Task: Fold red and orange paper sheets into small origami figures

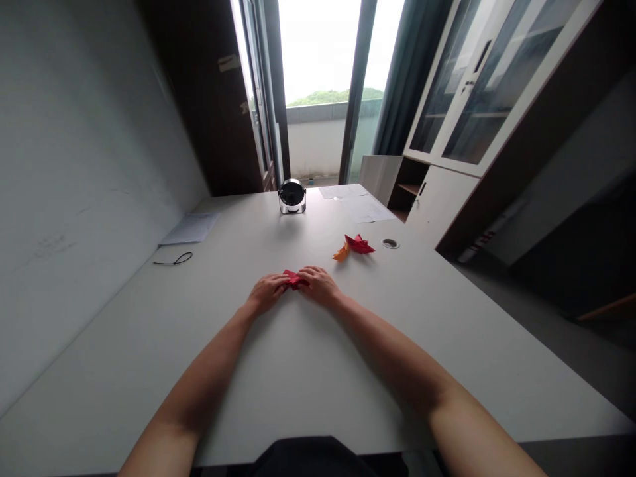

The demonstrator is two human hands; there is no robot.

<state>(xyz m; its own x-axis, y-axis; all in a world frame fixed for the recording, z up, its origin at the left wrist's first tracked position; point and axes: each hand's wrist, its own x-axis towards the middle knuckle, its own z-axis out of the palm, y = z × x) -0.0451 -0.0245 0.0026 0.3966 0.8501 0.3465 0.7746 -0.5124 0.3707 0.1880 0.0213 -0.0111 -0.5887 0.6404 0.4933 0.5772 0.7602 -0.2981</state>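
Observation:
A small folded piece of red paper lies on the white table between my two hands. My left hand grips its left side, the fingers closed on the edge. On the right side, my right hand holds it with fingers curled over the paper. Parts of the paper are hidden under the fingers. Beyond my right hand sit a red folded paper boat and a smaller orange folded paper piece, touching each other.
The white table meets a wall on the left. A small round black fan-like device stands at the back. Paper sheets lie back right, others back left, near a black cable tie. A round cable hole is at right.

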